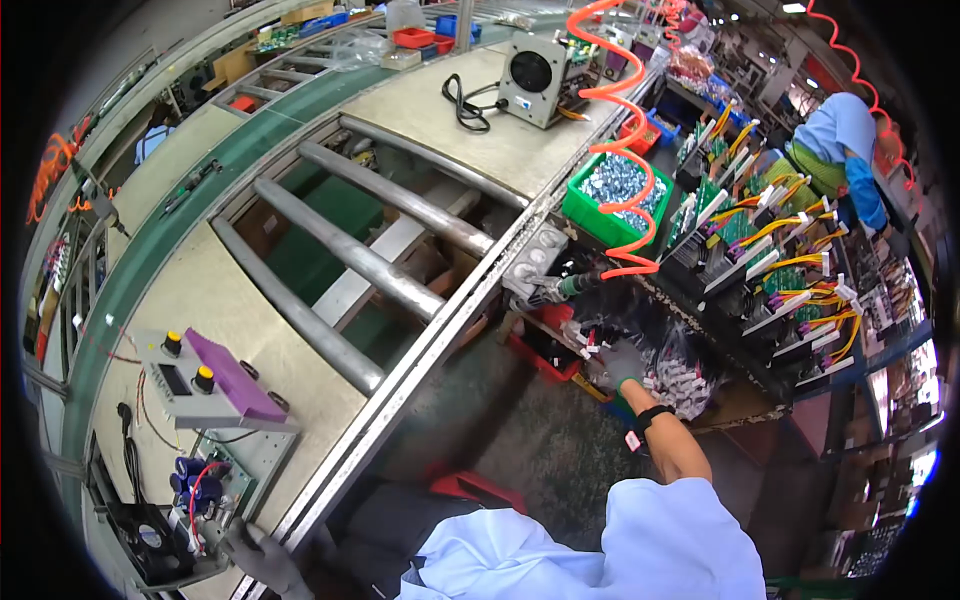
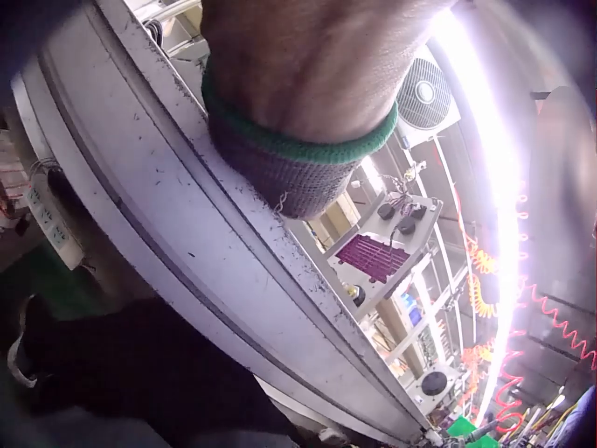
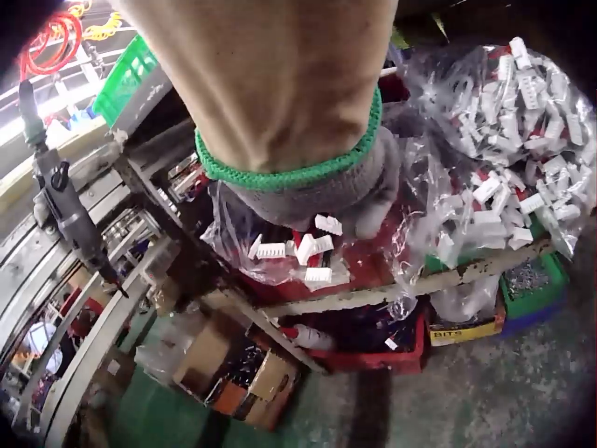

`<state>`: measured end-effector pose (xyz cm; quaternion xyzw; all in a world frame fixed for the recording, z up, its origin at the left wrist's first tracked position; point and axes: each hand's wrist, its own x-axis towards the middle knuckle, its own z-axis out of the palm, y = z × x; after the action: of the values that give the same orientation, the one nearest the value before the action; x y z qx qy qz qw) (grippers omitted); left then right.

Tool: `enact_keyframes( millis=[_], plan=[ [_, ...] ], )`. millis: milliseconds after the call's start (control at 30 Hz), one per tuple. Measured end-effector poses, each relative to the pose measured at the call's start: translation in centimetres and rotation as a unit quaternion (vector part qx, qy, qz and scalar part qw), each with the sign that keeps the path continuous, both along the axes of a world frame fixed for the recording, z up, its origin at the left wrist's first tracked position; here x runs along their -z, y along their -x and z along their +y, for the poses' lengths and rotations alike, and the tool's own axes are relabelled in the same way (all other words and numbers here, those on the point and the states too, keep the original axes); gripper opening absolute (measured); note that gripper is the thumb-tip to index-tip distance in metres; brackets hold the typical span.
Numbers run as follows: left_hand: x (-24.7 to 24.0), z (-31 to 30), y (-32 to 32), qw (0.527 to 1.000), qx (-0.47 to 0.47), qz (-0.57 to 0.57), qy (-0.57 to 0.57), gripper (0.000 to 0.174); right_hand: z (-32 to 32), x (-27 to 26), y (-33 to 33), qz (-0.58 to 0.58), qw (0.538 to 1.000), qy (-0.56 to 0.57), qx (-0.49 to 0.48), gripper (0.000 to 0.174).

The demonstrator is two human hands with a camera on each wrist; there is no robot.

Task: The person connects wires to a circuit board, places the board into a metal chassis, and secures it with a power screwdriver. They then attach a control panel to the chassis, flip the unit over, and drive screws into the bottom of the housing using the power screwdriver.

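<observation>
My left hand [image 1: 262, 562], in a grey glove, rests at the near edge of the bench beside an opened device. That device has a grey panel [image 1: 180, 380] with yellow-capped knobs, a purple plate [image 1: 235, 375], blue capacitors [image 1: 200, 482] and a black fan [image 1: 150, 540]. In the left wrist view the glove [image 2: 280, 173] lies against the metal rail [image 2: 233, 252], fingers hidden. My right hand [image 1: 625, 365], gloved too, reaches down into a red bin lined with clear plastic. White connectors [image 3: 315, 247] with red wires lie right at its fingers; I cannot tell whether it grips them.
A clear bag of white connectors [image 1: 682, 385] lies right of my right hand. Beyond are a green bin of small metal parts [image 1: 615, 195], a hanging red coiled hose [image 1: 612, 90] and racked circuit boards [image 1: 770, 270]. Metal rollers [image 1: 350, 250] span the bench gap; a fan unit [image 1: 532, 80] stands behind.
</observation>
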<state>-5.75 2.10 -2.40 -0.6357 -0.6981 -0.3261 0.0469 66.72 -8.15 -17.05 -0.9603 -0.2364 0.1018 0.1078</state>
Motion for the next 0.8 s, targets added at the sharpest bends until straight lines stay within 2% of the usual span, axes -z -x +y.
enact_keyframes(
  millis=[33, 67, 100, 133, 233, 333, 433, 533, 567, 600, 633, 667, 700, 800],
  plan=[
    [0.3, 0.1, 0.2, 0.998, -0.034, -0.036, 0.038, 0.027, 0.4, 0.5, 0.3, -0.022, 1.000, -0.019, -0.009, 0.045],
    [0.6, 0.1, 0.5, 0.999, -0.034, -0.002, 0.033, 0.027, 0.8, 0.8, 0.5, -0.044, 0.998, -0.040, -0.020, 0.047],
    [0.9, 0.1, 1.0, 0.999, -0.034, 0.031, 0.027, 0.028, 1.3, 0.9, 0.5, -0.043, 0.997, 0.012, -0.069, 0.058],
    [1.0, 0.2, 1.3, 0.997, -0.035, 0.063, 0.020, 0.029, 1.9, 0.6, 0.8, -0.052, 0.996, 0.029, -0.069, 0.059],
    [1.7, -0.1, 1.6, 0.998, -0.041, 0.043, 0.029, 0.031, 3.7, 0.2, 1.5, -0.070, 0.992, 0.083, -0.059, 0.068],
    [1.6, -0.1, 1.6, 0.998, -0.048, 0.023, 0.034, 0.031, 4.2, 1.0, 1.4, -0.091, 0.993, 0.073, -0.035, 0.064],
    [2.0, -0.1, 1.6, 0.998, -0.043, 0.016, 0.033, 0.031, 3.2, 3.5, -1.0, -0.052, 0.997, 0.059, -0.013, 0.055],
    [2.2, -0.2, 1.8, 0.999, -0.028, 0.038, 0.009, 0.030, 2.6, 3.5, -2.9, 0.022, 0.991, -0.129, 0.029, 0.045],
    [2.2, -0.2, 1.7, 0.999, -0.023, 0.049, -0.002, 0.030, 2.9, 3.6, -3.4, 0.064, 0.981, -0.170, 0.072, 0.038],
    [2.2, -0.1, 1.7, 1.000, -0.016, 0.024, -0.004, 0.029, 2.7, 3.7, -3.8, 0.174, 0.916, -0.347, 0.103, 0.035],
    [1.8, -0.1, 1.4, 1.000, -0.009, -0.001, -0.006, 0.028, 2.5, 3.7, -3.9, 0.277, 0.806, -0.507, 0.128, 0.032],
    [1.5, -0.1, 1.0, 1.000, -0.001, -0.025, -0.008, 0.027, 2.6, 2.2, -3.0, 0.367, 0.658, -0.641, 0.148, 0.029],
    [1.2, -0.1, 0.7, 1.000, -0.009, -0.001, -0.016, 0.025, 2.4, 0.4, -2.2, 0.410, 0.604, -0.663, 0.165, 0.023],
    [0.3, -0.2, -0.1, 1.000, 0.016, 0.005, -0.019, 0.024, 2.2, -1.9, 1.3, 0.362, 0.669, -0.635, 0.135, 0.025]
  ],
)
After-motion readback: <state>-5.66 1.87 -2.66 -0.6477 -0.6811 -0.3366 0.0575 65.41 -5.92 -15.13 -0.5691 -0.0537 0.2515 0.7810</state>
